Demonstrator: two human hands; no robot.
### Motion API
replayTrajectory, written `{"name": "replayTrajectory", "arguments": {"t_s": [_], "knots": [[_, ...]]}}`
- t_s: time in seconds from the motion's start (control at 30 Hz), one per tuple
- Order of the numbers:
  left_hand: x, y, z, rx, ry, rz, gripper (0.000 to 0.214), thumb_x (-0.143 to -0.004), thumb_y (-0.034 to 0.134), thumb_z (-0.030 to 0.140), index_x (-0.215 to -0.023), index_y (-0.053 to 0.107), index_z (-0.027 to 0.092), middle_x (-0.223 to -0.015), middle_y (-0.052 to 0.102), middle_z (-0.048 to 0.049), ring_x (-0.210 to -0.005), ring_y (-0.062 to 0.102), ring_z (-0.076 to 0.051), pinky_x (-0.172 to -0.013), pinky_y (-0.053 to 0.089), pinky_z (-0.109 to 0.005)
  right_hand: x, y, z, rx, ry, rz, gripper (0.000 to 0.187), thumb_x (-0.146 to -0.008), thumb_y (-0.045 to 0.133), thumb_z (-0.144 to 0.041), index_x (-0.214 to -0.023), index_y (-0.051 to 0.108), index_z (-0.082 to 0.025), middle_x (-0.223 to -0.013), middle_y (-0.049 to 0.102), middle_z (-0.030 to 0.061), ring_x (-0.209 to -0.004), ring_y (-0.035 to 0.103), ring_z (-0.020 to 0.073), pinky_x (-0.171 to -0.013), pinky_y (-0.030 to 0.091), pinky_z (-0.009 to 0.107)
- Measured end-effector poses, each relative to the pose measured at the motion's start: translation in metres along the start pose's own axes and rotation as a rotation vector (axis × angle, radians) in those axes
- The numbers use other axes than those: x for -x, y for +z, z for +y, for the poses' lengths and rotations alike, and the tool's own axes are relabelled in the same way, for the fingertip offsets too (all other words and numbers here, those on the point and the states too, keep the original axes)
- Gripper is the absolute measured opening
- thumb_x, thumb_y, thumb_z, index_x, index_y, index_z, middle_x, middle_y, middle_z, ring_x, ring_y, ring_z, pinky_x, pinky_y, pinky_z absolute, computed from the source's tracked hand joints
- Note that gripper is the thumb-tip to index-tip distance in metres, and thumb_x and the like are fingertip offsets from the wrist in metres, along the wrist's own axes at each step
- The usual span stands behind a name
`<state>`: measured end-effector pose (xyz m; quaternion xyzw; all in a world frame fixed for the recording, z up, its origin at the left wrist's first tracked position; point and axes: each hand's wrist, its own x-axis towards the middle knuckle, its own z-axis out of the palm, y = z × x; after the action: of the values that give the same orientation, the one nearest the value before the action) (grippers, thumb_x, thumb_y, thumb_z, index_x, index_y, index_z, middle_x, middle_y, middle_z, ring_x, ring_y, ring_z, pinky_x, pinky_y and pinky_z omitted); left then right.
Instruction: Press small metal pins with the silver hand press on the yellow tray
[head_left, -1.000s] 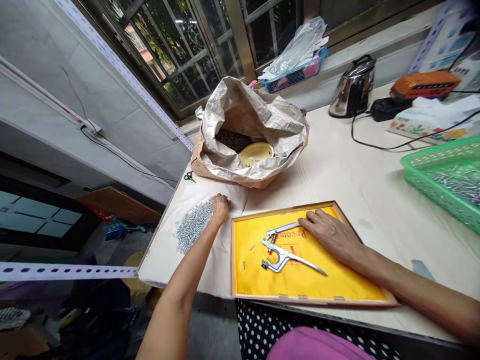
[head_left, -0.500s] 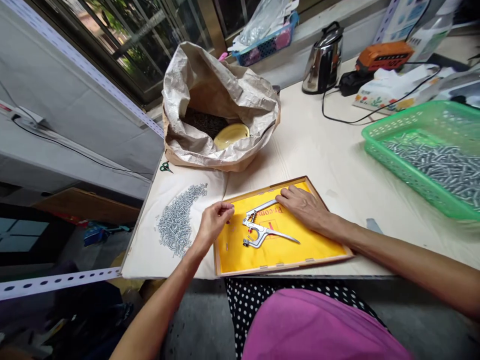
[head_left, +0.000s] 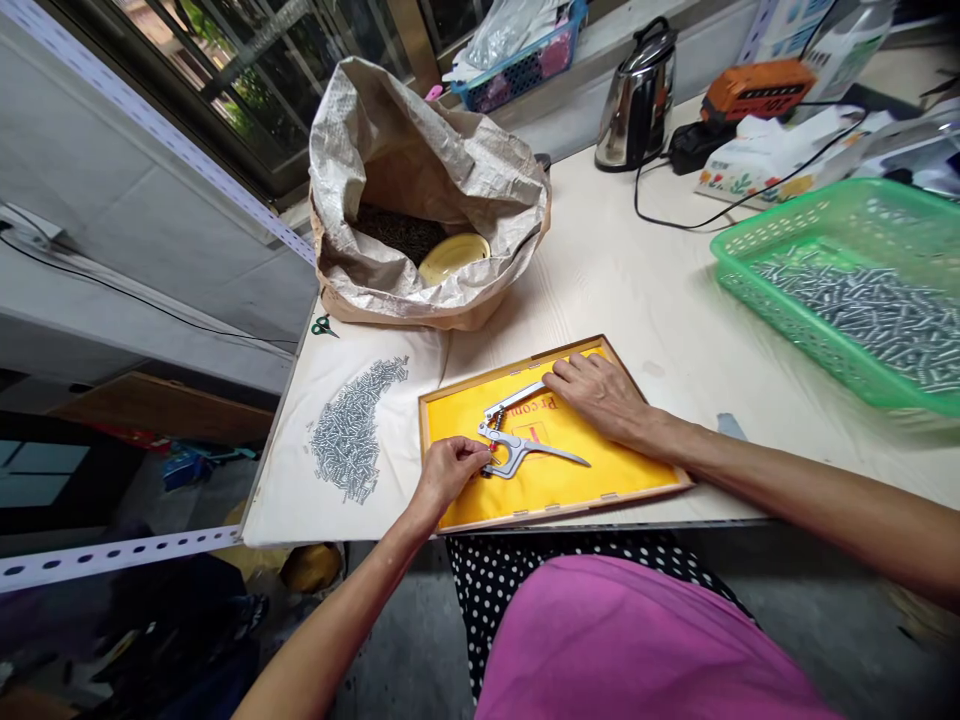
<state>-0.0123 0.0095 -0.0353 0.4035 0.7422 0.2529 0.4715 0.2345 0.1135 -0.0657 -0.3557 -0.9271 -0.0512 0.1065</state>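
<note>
Atop the yellow-lined wooden tray (head_left: 510,367), snap pliers (head_left: 525,455) lay flat mid-tray. Right hand (head_left: 596,395): open, palm down, fingertips on the upper handle. Left hand (head_left: 448,475): fingers pinched at the pliers' head; whether they clenched a small part was hidden. Toward the left edge of the tabletop (head_left: 645,290), metal studs (head_left: 349,430) lay heaped on white cloth (head_left: 289,480); more filled a green plastic basket (head_left: 825,212) at right. Risk: a loosened pinch might have dropped a part; a knocked tray might have scattered the studs.
</note>
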Motion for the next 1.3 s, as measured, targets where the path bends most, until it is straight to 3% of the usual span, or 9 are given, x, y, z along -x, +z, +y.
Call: {"name": "replayTrajectory", "arguments": {"t_s": [0.2,0.47,0.6,0.77,0.87,0.97,1.1,1.2,1.3], "knots": [[0.003,0.000,0.006,0.006,-0.054,-0.046,0.017,-0.073,0.075,0.020,-0.060,0.066,0.013,-0.052,0.064,0.0002,-0.043,0.049,-0.007,-0.047,0.037,-0.019,0.002,-0.006,-0.002,0.020,0.016,0.041,0.038,-0.101,0.029,-0.012,-0.104,0.066,-0.018,-0.097,0.066,0.0110,-0.085,0.049,0.0251,-0.072,0.027,0.038],[0.008,-0.001,0.019,-0.097,-0.233,-0.119,0.018,-0.075,0.079,0.024,-0.070,0.066,0.012,-0.049,0.065,-0.0004,-0.045,0.061,-0.011,-0.050,0.051,-0.021,0.001,-0.007,-0.002,-0.006,-0.016,0.129,0.034,-0.101,0.034,-0.013,-0.099,0.068,-0.019,-0.094,0.066,0.0095,-0.084,0.046,0.0236,-0.071,0.026,0.038],[0.012,0.000,0.020,-0.141,-0.258,-0.121,0.020,-0.076,0.080,0.026,-0.071,0.067,0.012,-0.048,0.064,0.0004,-0.045,0.062,-0.011,-0.052,0.054,-0.021,0.003,-0.009,-0.003,0.030,-0.056,0.164,0.029,-0.101,0.038,-0.017,-0.095,0.067,-0.019,-0.089,0.065,0.0082,-0.087,0.045,0.0242,-0.073,0.026,0.037],[0.019,0.002,0.020,-0.207,-0.284,-0.122,0.015,-0.079,0.077,0.023,-0.072,0.069,0.013,-0.047,0.064,0.0013,-0.044,0.062,-0.011,-0.053,0.054,-0.021,0.006,-0.004,-0.006,-0.089,-0.032,0.082,0.025,-0.100,0.042,-0.018,-0.099,0.067,-0.019,-0.094,0.066,0.0087,-0.094,0.047,0.0252,-0.077,0.028,0.037],[0.020,0.003,0.022,-0.227,-0.299,-0.117,0.013,-0.083,0.071,0.018,-0.072,0.068,0.013,-0.046,0.063,0.0017,-0.044,0.061,-0.011,-0.052,0.053,-0.021,0.008,-0.001,-0.013,-0.190,0.017,-0.023,0.025,-0.099,0.046,-0.020,-0.114,0.065,-0.017,-0.100,0.068,0.0096,-0.094,0.051,0.0252,-0.078,0.030,0.038],[0.020,0.003,0.024,-0.235,-0.320,-0.135,0.016,-0.084,0.068,0.016,-0.069,0.066,0.013,-0.045,0.063,0.0020,-0.043,0.059,-0.011,-0.051,0.053,-0.021,0.014,-0.006,-0.025,-0.265,0.043,-0.070,0.052,-0.095,0.054,-0.045,-0.139,0.052,-0.016,-0.110,0.066,0.0138,-0.098,0.053,0.0292,-0.084,0.032,0.042],[0.019,0.002,0.024,-0.242,-0.336,-0.149,0.018,-0.085,0.067,0.015,-0.067,0.065,0.014,-0.043,0.061,0.0025,-0.041,0.058,-0.010,-0.052,0.053,-0.021,0.026,-0.015,-0.039,-0.254,-0.016,-0.120,0.099,-0.075,0.065,-0.073,-0.153,0.034,-0.019,-0.130,0.057,0.0217,-0.117,0.048,0.0403,-0.095,0.030,0.057],[0.019,0.002,0.022,-0.227,-0.339,-0.141,0.017,-0.082,0.071,0.016,-0.066,0.065,0.014,-0.043,0.061,0.0024,-0.041,0.058,-0.010,-0.052,0.053,-0.021,0.032,-0.017,-0.044,-0.218,-0.020,-0.144,0.108,-0.068,0.074,-0.070,-0.155,0.032,-0.022,-0.139,0.050,0.0237,-0.127,0.041,0.0441,-0.101,0.025,0.064],[0.020,0.002,0.021,-0.210,-0.336,-0.133,0.016,-0.080,0.074,0.018,-0.066,0.066,0.014,-0.044,0.062,0.0022,-0.041,0.058,-0.011,-0.052,0.052,-0.021,0.034,-0.017,-0.046,-0.222,0.005,-0.146,0.099,-0.074,0.074,-0.061,-0.154,0.032,-0.020,-0.137,0.052,0.0228,-0.126,0.044,0.0415,-0.103,0.024,0.064]]}}
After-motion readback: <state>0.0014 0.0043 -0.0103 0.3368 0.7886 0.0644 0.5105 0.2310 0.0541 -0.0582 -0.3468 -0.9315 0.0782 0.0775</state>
